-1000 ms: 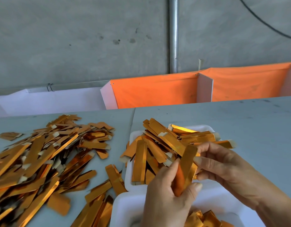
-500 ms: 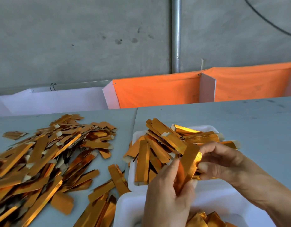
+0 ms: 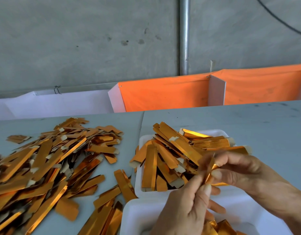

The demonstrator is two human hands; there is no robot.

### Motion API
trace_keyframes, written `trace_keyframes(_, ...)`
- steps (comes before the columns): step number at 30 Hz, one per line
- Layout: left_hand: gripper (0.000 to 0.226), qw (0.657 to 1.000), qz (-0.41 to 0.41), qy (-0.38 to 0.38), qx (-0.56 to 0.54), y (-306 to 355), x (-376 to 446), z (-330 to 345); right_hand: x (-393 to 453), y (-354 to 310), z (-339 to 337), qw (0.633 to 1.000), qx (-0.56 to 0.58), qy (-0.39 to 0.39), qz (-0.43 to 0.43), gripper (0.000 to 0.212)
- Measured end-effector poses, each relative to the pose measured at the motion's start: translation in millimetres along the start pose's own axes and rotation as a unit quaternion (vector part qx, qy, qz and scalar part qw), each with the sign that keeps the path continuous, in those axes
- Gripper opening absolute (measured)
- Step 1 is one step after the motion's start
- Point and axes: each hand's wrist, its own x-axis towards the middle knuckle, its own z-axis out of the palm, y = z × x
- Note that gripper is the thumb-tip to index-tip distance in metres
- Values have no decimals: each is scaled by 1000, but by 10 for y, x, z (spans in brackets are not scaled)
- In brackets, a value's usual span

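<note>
One strip (image 3: 211, 167), mid-fold, pinched by left hand (image 3: 185, 206) and right hand (image 3: 239, 168); next, likely: press crease, drop into near tray (image 3: 138, 217).

So a second ago the strip (image 3: 210, 168) was standing out flat and wide between the hands, with most of its length on show. Now you only see a narrow, bent sliver of it, kinda blurred, squeezed in where the two hands meet. The right hand (image 3: 238, 170) went from fairly straight fingers resting on the top end to fingers curled in tight, pinching it. The left hand (image 3: 185, 211) has closed up against the right, pinching the lower part.
</note>
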Motion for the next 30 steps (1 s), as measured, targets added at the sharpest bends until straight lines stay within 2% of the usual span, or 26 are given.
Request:
trace_keyframes(2, 30, 999, -9, 9, 46, -34, -7, 17, -3, -24, 22, 1000, -16, -1, 17, 33)
trace_keyframes(4, 29, 989, -14, 32, 144, -29, 16, 24, 6, -29, 39, 999, -31, 5, 31, 30)
trace_keyframes(7, 44, 945, -15, 94, 314, -43, 52, 10, 30, 9, 78, 998, -10, 27, 56, 13)
trace_keyframes(9, 57, 914, -12, 126, 385, -50, 56, 25, 41, 29, 111, 996, -7, 49, 72, 13)
trace_keyframes(10, 63, 882, 10, 139, 450, -29, 58, 21, 44, 31, 130, 995, -7, 57, 78, 14)
trace_keyframes(11, 68, 872, 14, 148, 466, -16, 62, 17, 46, 26, 147, 994, -7, 63, 84, 14)
trace_keyframes(19, 72, 842, 30, 176, 509, -116, 104, -14, 24, -24, 199, 990, -28, 70, 115, 26)
trace_keyframes(24, 68, 839, 49, 170, 514, -148, 102, -22, 5, -58, 191, 991, -15, 48, 125, 29)
trace_keyframes(27, 62, 852, 66, 171, 491, -174, 89, -19, 3, -59, 158, 990, 2, 8, 142, 24)
trace_keyframes(30, 60, 890, 80, 136, 427, -125, 50, -35, -1, -41, 91, 989, 20, -2, 147, 18)
